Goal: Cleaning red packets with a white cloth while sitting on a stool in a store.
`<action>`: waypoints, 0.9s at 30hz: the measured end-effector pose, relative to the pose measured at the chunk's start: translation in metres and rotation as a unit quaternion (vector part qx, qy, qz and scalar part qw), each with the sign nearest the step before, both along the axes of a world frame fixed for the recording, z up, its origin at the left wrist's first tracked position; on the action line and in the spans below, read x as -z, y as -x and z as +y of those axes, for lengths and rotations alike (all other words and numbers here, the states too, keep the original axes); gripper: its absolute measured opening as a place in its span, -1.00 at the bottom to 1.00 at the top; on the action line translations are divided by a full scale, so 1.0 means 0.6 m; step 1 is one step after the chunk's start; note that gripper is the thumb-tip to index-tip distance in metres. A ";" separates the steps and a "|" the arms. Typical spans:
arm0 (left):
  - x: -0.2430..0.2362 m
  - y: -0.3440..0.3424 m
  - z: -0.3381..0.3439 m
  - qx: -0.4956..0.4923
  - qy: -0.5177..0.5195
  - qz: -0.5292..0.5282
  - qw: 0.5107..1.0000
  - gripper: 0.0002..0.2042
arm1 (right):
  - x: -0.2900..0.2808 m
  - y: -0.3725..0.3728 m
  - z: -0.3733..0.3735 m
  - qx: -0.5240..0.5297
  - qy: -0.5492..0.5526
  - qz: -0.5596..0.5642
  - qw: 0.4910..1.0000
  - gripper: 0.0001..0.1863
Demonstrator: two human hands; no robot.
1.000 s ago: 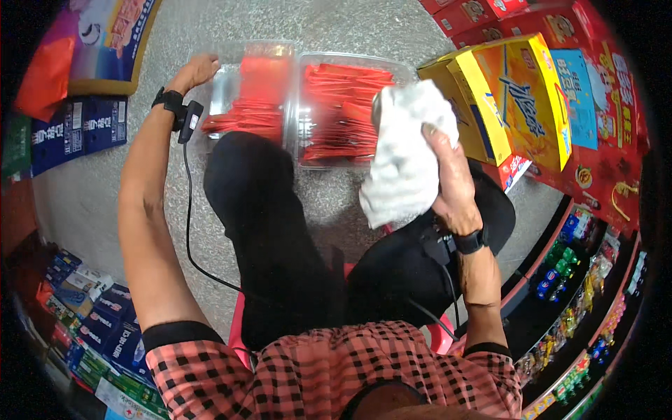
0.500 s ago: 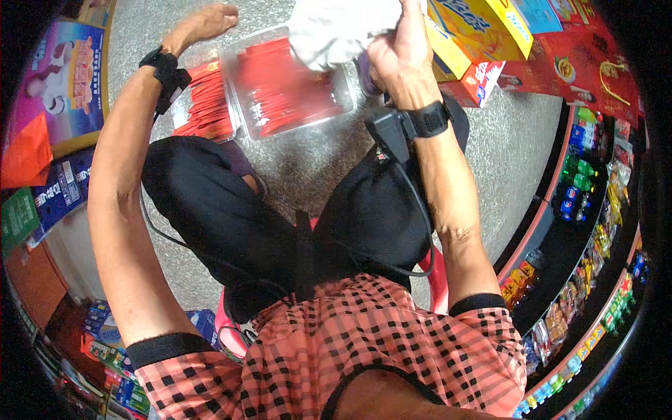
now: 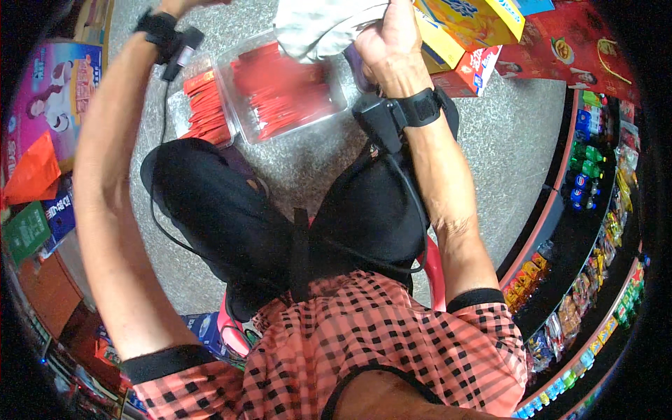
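Observation:
My right hand (image 3: 387, 43) is closed on the edge of a white cloth (image 3: 315, 28), which hangs over the far part of a clear plastic container (image 3: 341, 98). That container holds many flat red packets (image 3: 276, 112), partly blurred. Beside it on the left is a narrower clear container with a row of similar red packets (image 3: 206, 105). My left hand (image 3: 178, 5) is at the top edge, beyond the narrower container. Its fingers are mostly cut off by the frame, so I cannot see what they hold, if anything.
Yellow boxes (image 3: 476, 21) and a red-and-white box (image 3: 474, 70) stand right of my right hand. Shelves of bottles and snack packs (image 3: 584, 168) curve along the right. Posters and an orange-red sheet (image 3: 35, 168) are at the left. Cables run from both wrists past my knees.
My left hand has moved up and left, mostly out of the frame. My right hand and the white cloth have shifted slightly left. The containers stay in place.

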State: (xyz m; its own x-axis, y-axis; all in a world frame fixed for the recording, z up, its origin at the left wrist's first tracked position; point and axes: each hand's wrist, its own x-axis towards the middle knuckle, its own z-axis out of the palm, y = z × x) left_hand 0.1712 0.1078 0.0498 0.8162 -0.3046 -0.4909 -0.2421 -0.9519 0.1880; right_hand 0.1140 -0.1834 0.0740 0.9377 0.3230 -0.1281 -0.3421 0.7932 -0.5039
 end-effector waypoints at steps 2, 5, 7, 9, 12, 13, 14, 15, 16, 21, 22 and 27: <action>0.079 0.005 -0.018 -0.004 0.073 -0.036 0.997 -0.65 | -0.002 0.000 0.005 0.000 -0.002 -0.005 1.000 -0.65; 0.202 0.077 -0.048 -0.001 0.242 -0.170 0.955 -0.71 | -0.012 0.014 0.015 0.005 -0.016 -0.001 1.000 -0.66; 0.272 0.123 -0.097 -0.079 0.271 -0.156 0.947 -0.71 | -0.013 0.019 0.004 -0.022 -0.041 0.012 0.999 -0.69; 0.330 0.163 -0.127 -0.145 0.277 -0.148 0.938 -0.72 | -0.023 0.029 0.007 -0.025 -0.040 0.034 0.998 -0.70; 0.396 0.200 -0.178 -0.215 0.288 -0.149 0.921 -0.72 | -0.034 0.041 0.006 -0.024 -0.029 0.037 0.999 -0.67; 0.411 0.208 -0.196 -0.233 0.290 -0.151 0.916 -0.72 | -0.036 0.044 0.004 -0.024 -0.024 0.039 0.999 -0.67; 0.424 0.213 -0.207 -0.249 0.288 -0.156 0.911 -0.72 | -0.040 0.046 0.002 -0.038 -0.021 0.028 0.999 -0.67; 0.436 0.217 -0.217 -0.262 0.287 -0.161 0.907 -0.72 | -0.045 0.047 0.002 -0.052 -0.019 0.018 0.998 -0.66; 0.446 0.224 -0.227 -0.274 0.287 -0.163 0.903 -0.72 | -0.048 0.050 0.001 -0.050 -0.013 0.022 0.998 -0.66; 0.476 0.236 -0.262 -0.307 0.291 -0.176 0.889 -0.73 | -0.063 0.053 0.004 -0.023 0.024 0.039 0.999 -0.64; 0.479 0.239 -0.266 -0.311 0.291 -0.178 0.887 -0.73 | -0.063 0.052 0.003 -0.024 0.027 0.039 0.999 -0.64; 0.486 0.251 -0.262 -0.325 0.297 -0.188 0.878 -0.74 | -0.072 0.056 0.004 -0.021 0.065 0.032 0.997 -0.64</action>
State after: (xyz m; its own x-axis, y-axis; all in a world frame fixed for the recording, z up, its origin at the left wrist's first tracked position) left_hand 0.0208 -0.0494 -0.2421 0.9828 0.1745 -0.0612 0.1644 -0.6731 0.7210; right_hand 0.0807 -0.1811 0.1172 0.9121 0.3391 -0.2305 -0.4087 0.7073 -0.5768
